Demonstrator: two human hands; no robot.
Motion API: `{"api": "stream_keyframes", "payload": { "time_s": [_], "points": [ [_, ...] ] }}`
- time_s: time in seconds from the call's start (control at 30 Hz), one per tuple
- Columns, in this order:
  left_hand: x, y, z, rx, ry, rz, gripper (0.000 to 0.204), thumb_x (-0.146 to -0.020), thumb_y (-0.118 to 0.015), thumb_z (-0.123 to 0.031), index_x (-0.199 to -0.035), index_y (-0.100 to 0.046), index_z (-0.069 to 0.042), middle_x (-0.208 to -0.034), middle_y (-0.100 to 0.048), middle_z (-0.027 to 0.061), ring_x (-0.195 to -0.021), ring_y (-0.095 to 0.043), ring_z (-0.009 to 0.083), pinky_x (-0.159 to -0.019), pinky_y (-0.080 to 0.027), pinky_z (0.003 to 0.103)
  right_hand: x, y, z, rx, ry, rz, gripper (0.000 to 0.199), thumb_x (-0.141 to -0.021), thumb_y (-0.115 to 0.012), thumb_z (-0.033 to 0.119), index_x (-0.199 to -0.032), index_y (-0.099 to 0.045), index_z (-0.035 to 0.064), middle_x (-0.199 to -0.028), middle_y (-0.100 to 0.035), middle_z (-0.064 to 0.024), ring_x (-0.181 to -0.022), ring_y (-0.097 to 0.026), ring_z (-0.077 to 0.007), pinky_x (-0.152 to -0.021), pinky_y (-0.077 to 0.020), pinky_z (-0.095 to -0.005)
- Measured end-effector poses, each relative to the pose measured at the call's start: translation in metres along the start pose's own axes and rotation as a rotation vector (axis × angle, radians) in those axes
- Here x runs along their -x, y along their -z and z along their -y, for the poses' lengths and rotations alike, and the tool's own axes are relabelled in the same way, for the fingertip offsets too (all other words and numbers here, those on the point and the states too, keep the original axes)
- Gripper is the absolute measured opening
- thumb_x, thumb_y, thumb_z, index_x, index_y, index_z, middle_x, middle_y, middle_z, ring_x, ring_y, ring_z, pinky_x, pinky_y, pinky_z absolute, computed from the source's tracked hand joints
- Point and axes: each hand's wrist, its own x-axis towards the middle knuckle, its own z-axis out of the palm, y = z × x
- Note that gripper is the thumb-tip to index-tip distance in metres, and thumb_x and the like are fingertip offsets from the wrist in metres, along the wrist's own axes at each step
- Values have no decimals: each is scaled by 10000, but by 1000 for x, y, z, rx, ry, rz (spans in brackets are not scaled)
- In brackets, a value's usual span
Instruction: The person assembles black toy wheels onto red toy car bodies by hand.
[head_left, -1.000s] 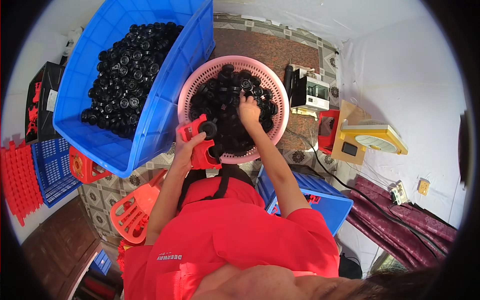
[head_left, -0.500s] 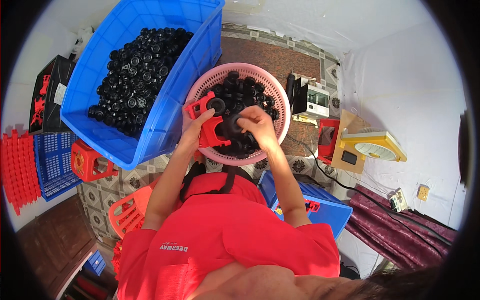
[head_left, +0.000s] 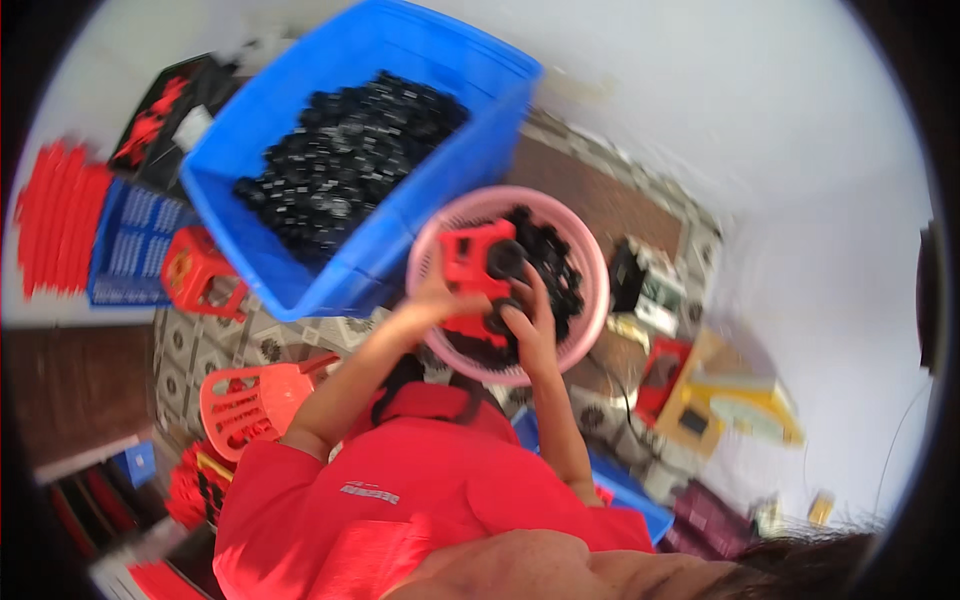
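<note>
Between my two hands is a red plastic toy car body [head_left: 472,258] with black wheels [head_left: 505,260] along its right side, held over a pink basket [head_left: 600,300]. My left hand [head_left: 436,298] grips the body's left and near side. My right hand [head_left: 535,322] closes round its right side, fingers against the lower black wheel [head_left: 499,316]. Motion blur hides whether that wheel is fully seated. More black wheels [head_left: 553,262] lie in the basket beneath.
A large blue bin [head_left: 330,292] of black wheels stands left of the basket. Further left are a red stool [head_left: 203,272], a blue crate [head_left: 140,255] and stacked red parts [head_left: 62,220]. An orange-red chair [head_left: 250,408] is near left; a yellow fan [head_left: 745,405] stands right.
My view has turned, so the bin and basket sit further right and the basket lower. My right hand has brought the second wheel against the car body's side and now clasps it there.
</note>
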Motion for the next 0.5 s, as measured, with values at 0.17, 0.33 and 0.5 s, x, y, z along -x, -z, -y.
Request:
{"api": "stream_keyframes", "payload": {
  "time_s": [0.17,0.33,0.5],
  "points": [
    [42,17,-15,8,-264,-18,1226,-589,-897,-125,-1507,-87,-57,-1428,-362,102,-1341,-353,203,-1114,-322,376,5,-27,6,66,283,160,747,-782,-638,85,-1458,-326,22,-1341,-490,-132,-1238,-490,-217,-1037,-396,-350],
    [58,72,-23,4,-469,-94,1105,-670,-854,-148,-1499,-132,-31,-1382,-438,120,-1266,-464,220,-1055,-401,356,-15,-77,30,115,283,416,749,-817,-644,220,-1457,-319,9,-1413,-438,-139,-1272,-466,-241,-1037,-396,-363],
    [32,229,-106,389,-513,-387,606,-856,-706,-278,-1360,-421,-98,-1223,-588,88,-1108,-616,239,-892,-543,409,-17,-103,28,311,262,256,766,-924,-551,554,-1427,-396,-3,-1483,-386,-140,-1265,-474,-246,-978,-459,-395]
  ]
}}
